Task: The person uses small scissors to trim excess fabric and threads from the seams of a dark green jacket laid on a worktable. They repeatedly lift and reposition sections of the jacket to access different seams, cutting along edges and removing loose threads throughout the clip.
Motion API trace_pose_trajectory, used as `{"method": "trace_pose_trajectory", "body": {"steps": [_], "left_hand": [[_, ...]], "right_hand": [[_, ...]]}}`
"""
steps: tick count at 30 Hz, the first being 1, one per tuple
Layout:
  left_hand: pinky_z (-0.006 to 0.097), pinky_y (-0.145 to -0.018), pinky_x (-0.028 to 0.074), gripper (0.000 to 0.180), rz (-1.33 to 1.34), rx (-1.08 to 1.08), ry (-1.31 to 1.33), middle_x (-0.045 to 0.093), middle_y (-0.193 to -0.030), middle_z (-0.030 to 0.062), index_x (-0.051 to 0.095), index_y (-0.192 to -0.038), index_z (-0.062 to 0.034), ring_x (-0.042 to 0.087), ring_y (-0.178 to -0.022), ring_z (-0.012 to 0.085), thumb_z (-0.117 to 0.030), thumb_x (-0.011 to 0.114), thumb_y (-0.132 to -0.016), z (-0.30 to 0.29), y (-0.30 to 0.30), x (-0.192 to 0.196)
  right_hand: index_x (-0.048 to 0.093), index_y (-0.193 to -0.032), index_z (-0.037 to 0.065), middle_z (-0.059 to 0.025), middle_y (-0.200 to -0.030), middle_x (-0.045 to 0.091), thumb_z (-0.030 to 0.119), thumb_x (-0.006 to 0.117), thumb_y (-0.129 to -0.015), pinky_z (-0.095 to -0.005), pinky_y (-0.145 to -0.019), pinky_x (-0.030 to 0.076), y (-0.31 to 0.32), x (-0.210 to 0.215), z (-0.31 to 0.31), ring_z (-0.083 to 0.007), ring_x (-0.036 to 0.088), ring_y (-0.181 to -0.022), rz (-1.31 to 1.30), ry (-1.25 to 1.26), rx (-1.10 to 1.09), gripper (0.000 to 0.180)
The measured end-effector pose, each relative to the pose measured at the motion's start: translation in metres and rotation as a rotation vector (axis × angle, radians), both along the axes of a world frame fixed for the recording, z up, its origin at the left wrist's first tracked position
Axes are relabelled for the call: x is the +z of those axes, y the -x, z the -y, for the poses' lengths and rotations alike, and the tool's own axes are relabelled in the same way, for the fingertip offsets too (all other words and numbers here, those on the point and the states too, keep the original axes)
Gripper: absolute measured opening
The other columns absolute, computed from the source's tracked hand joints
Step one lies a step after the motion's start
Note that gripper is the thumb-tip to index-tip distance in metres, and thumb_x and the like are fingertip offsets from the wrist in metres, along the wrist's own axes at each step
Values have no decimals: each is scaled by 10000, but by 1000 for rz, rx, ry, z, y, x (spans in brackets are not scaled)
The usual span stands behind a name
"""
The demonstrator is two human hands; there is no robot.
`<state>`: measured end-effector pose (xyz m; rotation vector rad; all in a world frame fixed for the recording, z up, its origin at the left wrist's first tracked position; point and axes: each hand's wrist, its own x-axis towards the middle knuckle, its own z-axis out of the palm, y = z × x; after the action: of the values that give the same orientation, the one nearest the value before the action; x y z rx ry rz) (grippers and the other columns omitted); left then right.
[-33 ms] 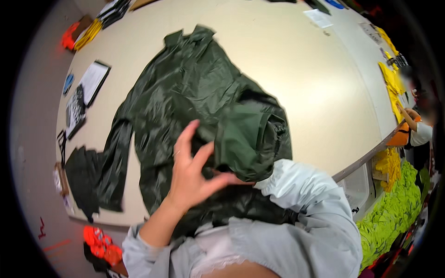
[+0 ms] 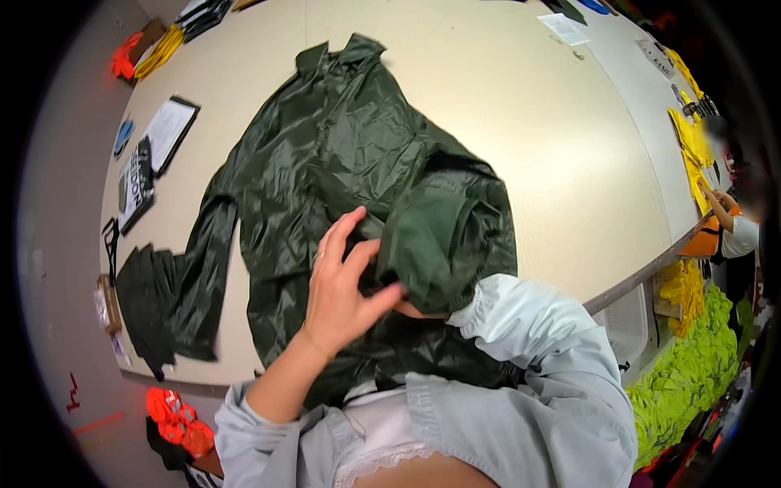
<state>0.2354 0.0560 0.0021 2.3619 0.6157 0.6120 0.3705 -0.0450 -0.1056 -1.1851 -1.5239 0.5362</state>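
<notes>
A dark green, shiny waterproof jacket point(image 2: 317, 171) lies spread on the table, its collar at the far end. One sleeve stretches out to the left, its end fanned in folds. On the right, a bunched, lighter green part of the jacket is lifted up. My left hand point(image 2: 342, 285), wearing a ring, is open over the jacket's middle, fingers apart and beside the bunched cloth's left edge. My right hand point(image 2: 421, 311) is mostly covered by that bunched cloth. Only a little skin shows below the cloth, and its fingers cannot be made out.
On the cream table point(image 2: 586, 163), a clipboard point(image 2: 169, 130) and a black-and-white packet point(image 2: 136, 183) lie at left. Beyond the right edge are a clear bin point(image 2: 630, 317) and a lime-green heap point(image 2: 691, 382). A co-worker point(image 2: 736, 232) handles yellow cloth point(image 2: 687, 142) at far right.
The bunched cloth has tipped and spread slightly, and its dark folded opening shows less. My left hand has shifted a little to the right. The whole view has moved slightly.
</notes>
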Motion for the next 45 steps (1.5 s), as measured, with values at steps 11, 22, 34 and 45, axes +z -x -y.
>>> {"method": "trace_pose_trajectory", "body": {"steps": [11, 22, 34, 45], "left_hand": [[164, -689, 400, 226, 516, 275, 838, 567, -965, -13, 583, -1058, 32, 481, -807, 33, 29, 450, -875, 25, 117, -54], [198, -764, 437, 212, 544, 26, 793, 606, -964, 9, 613, -1030, 9, 543, -859, 60, 43, 525, -841, 52, 161, -32], [146, -636, 382, 336, 159, -368, 994, 627, -810, -18, 465, -1187, -6, 518, -709, 3, -161, 583, -913, 45, 139, 10], [268, -865, 427, 331, 208, -528, 774, 608, -979, 11, 590, -1085, -4, 541, -947, 108, -154, 690, -807, 44, 93, -9]], "right_hand": [[630, -973, 77, -65, -913, 649, 0, 622, -635, -259, -460, 368, 51, 55, 85, -150, 498, -515, 339, 26, -80, 346], [656, -796, 64, -89, -955, 600, -57, 659, -557, -253, -442, 416, 123, 102, 115, -131, 518, -503, 412, -51, -386, 269], [610, -1072, 12, -76, -993, 628, 176, 744, -761, -224, -639, 452, 121, 134, 100, -98, 552, -741, 87, 221, -276, 377], [611, -1025, 20, -43, -901, 665, 269, 537, -899, -188, -568, 460, 71, 89, 95, -86, 619, -732, -1369, 415, -201, 289]]}}
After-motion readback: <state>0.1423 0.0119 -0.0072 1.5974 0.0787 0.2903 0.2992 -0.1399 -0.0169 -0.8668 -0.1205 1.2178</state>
